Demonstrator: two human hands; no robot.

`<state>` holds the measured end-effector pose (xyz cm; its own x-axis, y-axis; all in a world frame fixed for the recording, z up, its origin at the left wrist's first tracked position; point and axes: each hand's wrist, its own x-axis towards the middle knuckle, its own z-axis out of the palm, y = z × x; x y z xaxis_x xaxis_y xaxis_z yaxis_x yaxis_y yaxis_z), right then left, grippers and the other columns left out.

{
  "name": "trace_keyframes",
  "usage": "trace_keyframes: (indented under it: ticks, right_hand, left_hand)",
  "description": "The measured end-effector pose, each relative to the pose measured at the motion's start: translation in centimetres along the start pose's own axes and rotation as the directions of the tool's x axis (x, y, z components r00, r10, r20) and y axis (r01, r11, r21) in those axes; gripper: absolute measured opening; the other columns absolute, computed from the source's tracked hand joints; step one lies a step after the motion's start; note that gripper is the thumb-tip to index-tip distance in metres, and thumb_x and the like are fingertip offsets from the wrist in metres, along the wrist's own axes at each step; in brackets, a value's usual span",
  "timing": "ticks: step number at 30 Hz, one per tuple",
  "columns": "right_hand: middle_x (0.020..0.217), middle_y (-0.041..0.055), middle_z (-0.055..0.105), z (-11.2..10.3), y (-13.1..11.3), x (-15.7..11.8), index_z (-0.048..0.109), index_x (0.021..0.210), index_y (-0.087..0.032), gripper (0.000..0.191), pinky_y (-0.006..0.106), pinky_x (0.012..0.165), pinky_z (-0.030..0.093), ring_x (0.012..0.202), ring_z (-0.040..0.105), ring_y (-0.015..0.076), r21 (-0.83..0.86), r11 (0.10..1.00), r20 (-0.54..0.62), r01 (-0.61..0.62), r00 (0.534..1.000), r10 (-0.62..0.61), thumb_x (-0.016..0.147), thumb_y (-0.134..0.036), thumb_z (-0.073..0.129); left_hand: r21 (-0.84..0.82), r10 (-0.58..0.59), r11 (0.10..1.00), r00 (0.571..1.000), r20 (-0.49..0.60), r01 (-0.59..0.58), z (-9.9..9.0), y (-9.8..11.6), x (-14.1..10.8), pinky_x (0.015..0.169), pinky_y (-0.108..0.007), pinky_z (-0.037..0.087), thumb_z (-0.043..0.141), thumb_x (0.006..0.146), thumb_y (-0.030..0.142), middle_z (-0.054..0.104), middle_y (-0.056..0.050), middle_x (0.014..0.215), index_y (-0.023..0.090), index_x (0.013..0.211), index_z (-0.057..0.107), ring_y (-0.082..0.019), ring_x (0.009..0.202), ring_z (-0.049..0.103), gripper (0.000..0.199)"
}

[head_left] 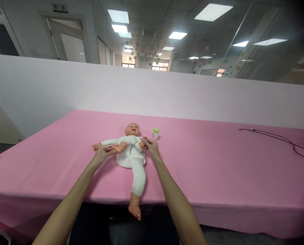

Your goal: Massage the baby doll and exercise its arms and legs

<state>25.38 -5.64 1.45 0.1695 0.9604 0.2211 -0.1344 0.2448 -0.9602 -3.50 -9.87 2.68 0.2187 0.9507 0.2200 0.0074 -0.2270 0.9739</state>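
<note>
A baby doll (126,160) in white clothes lies face up on the pink-covered table (205,163), its head away from me. One leg hangs over the front edge; the other is bent up, its bare foot over the body. My left hand (102,156) is closed on that foot, at the left of the body. On the right, my right hand (151,146) has its fingers closed round the doll's small hand. Just beyond it stands a small white bottle (155,134) with a green cap.
A thin dark cable (277,136) lies at the table's right side. Behind the table runs a low white wall (167,95) with glass above it. Part of a dark seat (126,231) shows below the front edge.
</note>
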Motion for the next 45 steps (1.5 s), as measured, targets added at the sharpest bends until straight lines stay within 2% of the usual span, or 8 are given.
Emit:
trace_keyframes:
  ticks: [5,11,18,24,30,36,40,45]
  right_hand:
    - [0.055,-0.0058,0.056,-5.4,0.0,3.9,0.067,0.069,-0.018,0.035,0.024,0.047,0.038,0.049,0.041,0.0082,0.271,0.962,-0.501,-0.017,0.851,0.156,0.066,-0.041,0.094]
    - [0.051,-0.0063,0.054,-8.3,0.8,4.2,0.059,0.064,-0.020,0.035,0.024,0.039,0.034,0.044,0.040,0.0086,0.269,0.957,-0.616,-0.111,0.744,0.260,0.070,-0.033,0.091]
    - [0.064,-0.0030,0.060,-3.3,-1.7,2.3,0.071,0.076,-0.019,0.036,0.024,0.047,0.039,0.052,0.043,0.0091,0.273,0.962,-0.147,-0.016,0.987,0.058,0.068,-0.047,0.092]
    - [0.068,0.0000,0.065,-0.4,-0.9,-0.1,0.077,0.076,-0.016,0.037,0.024,0.055,0.040,0.060,0.051,0.0109,-0.046,0.996,0.319,-0.081,0.943,0.092,0.072,-0.051,0.090]
    - [0.063,-0.0036,0.061,-3.2,0.0,2.4,0.074,0.076,-0.017,0.044,0.023,0.047,0.036,0.052,0.042,0.0078,0.202,0.978,-0.146,-0.044,0.986,0.075,0.061,-0.052,0.095]
    - [0.058,-0.0056,0.058,-8.2,0.8,3.8,0.062,0.067,-0.021,0.036,0.024,0.047,0.042,0.050,0.045,0.0093,0.304,0.949,-0.553,-0.087,0.794,0.250,0.063,-0.033,0.095]
    - [0.063,-0.0051,0.058,-7.0,-0.2,3.3,0.066,0.074,-0.021,0.033,0.025,0.046,0.042,0.051,0.044,0.0092,0.303,0.952,-0.425,-0.039,0.889,0.171,0.070,-0.041,0.091]
    - [0.062,-0.0033,0.058,-2.0,-1.2,1.5,0.073,0.078,-0.019,0.039,0.024,0.048,0.039,0.053,0.045,0.0094,0.190,0.981,-0.001,-0.028,1.000,0.028,0.069,-0.052,0.092]
  left_hand:
    - [0.200,0.033,0.979,0.999,-0.023,-0.028,-2.5,0.6,-9.5,0.075,-0.031,0.052,0.085,0.080,0.043,0.068,-0.005,0.085,0.023,0.099,0.085,-0.022,0.082,0.062,0.028]
    - [0.257,-0.033,0.966,0.996,0.087,0.010,-3.7,-2.6,-17.4,0.067,-0.028,0.051,0.082,0.080,0.043,0.064,-0.006,0.078,0.023,0.087,0.087,-0.020,0.073,0.061,0.022]
    - [0.177,0.086,0.983,0.965,-0.249,-0.042,-0.8,0.6,-10.5,0.078,-0.033,0.056,0.083,0.079,0.044,0.074,-0.008,0.096,0.020,0.096,0.084,-0.025,0.090,0.068,0.029]
    - [-0.085,0.002,0.996,0.990,-0.138,-0.013,3.5,0.4,-1.7,0.082,-0.039,0.058,0.087,0.074,0.048,0.079,-0.015,0.110,0.015,0.109,0.082,-0.031,0.099,0.073,0.048]
    - [-0.039,0.006,0.999,0.988,-0.151,-0.012,3.0,0.1,-5.7,0.083,-0.036,0.056,0.087,0.074,0.041,0.078,-0.011,0.100,0.017,0.105,0.083,-0.027,0.093,0.071,0.040]
    - [0.175,-0.066,0.982,0.996,-0.059,0.075,-1.3,-1.0,-16.8,0.066,-0.030,0.053,0.086,0.074,0.043,0.064,-0.005,0.076,0.022,0.098,0.087,-0.020,0.071,0.063,0.031]
    - [0.132,-0.086,0.985,0.985,-0.152,0.106,-2.1,-1.9,-18.0,0.072,-0.031,0.056,0.086,0.074,0.044,0.070,-0.006,0.082,0.022,0.095,0.087,-0.023,0.078,0.068,0.030]
    - [-0.005,-0.037,0.999,0.975,-0.220,0.036,0.8,0.9,-10.3,0.081,-0.033,0.057,0.087,0.076,0.045,0.078,-0.009,0.099,0.018,0.102,0.084,-0.027,0.092,0.071,0.037]
